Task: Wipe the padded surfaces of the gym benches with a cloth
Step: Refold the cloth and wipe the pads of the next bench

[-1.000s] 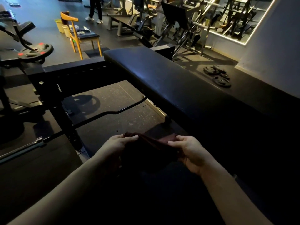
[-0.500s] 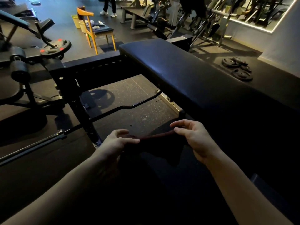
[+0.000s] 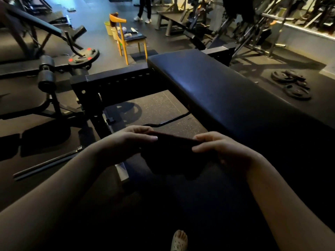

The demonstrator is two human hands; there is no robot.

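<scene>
Both hands hold the cloth level between them, low and near, just left of the long bench. The left hand has its grip clamped on the cloth's left edge, thumb laid on top. The right hand has its grip clamped on the right edge, fingers curled over it.

A second ago the cloth was a loose bunch, and then it was drawn out into a thin strip. Now it reads as a broader, flatter pad (dark fabric in dim light, so the folds themselves are hard to make out). I judge that the folding is about done and the cloth is ready to go down.

The cloth does not appear to touch the padding yet, which runs away to the far end with a faint sheen on top. The next move is probably to press the cloth onto that padding and sweep along it. A chair stands far off, and weight plates lie on the floor to the right.
</scene>
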